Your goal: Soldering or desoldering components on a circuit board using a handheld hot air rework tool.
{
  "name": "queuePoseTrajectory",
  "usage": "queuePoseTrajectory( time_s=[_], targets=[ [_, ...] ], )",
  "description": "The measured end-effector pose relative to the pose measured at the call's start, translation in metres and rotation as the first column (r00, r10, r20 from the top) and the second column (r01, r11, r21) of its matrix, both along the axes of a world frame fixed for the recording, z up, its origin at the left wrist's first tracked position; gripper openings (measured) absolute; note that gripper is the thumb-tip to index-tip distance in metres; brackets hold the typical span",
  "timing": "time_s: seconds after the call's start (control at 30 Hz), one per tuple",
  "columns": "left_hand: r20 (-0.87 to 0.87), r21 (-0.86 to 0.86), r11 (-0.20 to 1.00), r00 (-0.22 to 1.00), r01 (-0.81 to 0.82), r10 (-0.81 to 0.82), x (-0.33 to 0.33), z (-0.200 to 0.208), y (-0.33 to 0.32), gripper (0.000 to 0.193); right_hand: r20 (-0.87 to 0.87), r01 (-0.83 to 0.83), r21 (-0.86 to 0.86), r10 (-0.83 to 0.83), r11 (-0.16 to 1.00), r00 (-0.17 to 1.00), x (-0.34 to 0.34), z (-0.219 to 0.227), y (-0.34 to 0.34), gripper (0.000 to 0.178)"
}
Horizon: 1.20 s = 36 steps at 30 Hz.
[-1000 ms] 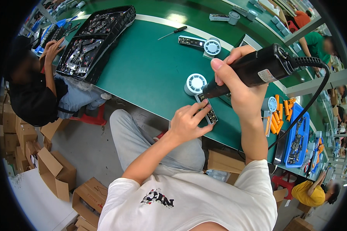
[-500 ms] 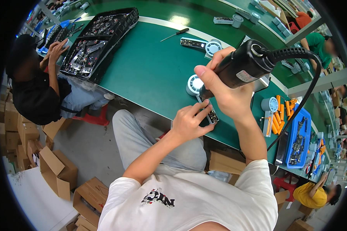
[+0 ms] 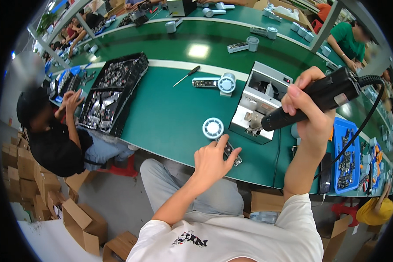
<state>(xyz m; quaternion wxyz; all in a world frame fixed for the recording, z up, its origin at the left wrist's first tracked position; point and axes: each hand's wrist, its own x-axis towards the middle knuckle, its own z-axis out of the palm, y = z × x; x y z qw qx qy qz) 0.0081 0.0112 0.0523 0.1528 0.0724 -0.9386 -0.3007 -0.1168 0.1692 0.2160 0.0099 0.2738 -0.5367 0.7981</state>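
Note:
My right hand point(image 3: 312, 111) is wrapped round a black electric screwdriver point(image 3: 321, 98), its cable trailing off to the right. The driver's lower end is at the front of a silver-grey, box-shaped screw feeder point(image 3: 253, 98); whether the bit touches a screw cannot be made out. Low on the bench, my left hand point(image 3: 212, 162) grips the handle of a light-blue handheld fan point(image 3: 213, 128) between thumb and fingers. That handle lies open with a circuit board showing, partly covered by my fingers. A similar fan point(image 3: 226, 83) with an opened handle lies farther back.
A black divided tray point(image 3: 137, 65) of small parts stands left, beside a seated co-worker point(image 3: 48, 144). A hand screwdriver point(image 3: 187, 76) lies behind. To the right are a blue tray point(image 3: 357, 177) of boards and a dark phone-like slab point(image 3: 325, 174). Other fans sit on the green belt point(image 3: 170, 48).
My right hand has lifted the electric screwdriver off the fan's handle and carried it right to the screw feeder. My left hand stays on the fan. The view has shifted, showing more of the far side.

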Motion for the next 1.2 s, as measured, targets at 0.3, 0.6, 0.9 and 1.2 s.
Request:
queuePoseTrajectory(
  time_s=[0.3,0.6,0.9,1.2],
  targets=[
    [-0.052,0.099,0.993,0.997,-0.060,0.065,-0.055,0.074,-0.086,0.025,-0.019,0.140,-0.211,-0.147,0.967,0.989,-0.016,0.018,0.064,0.023],
    [0.073,-0.432,0.870,0.970,0.240,-0.231,-0.384,0.062,-0.161,0.021,-0.115,0.195,-0.086,-0.204,0.977,0.972,-0.007,0.024,0.101,0.029],
    [0.130,-0.350,0.912,0.975,0.215,-0.180,-0.521,-0.029,-0.160,0.017,-0.118,0.323,-0.075,-0.330,0.944,0.937,-0.020,0.016,0.088,0.031],
    [0.125,-0.357,0.892,0.961,0.277,-0.248,-0.459,-0.001,-0.051,0.026,-0.113,0.335,0.014,-0.331,0.942,0.937,-0.018,0.021,0.080,0.030]
  ],
)
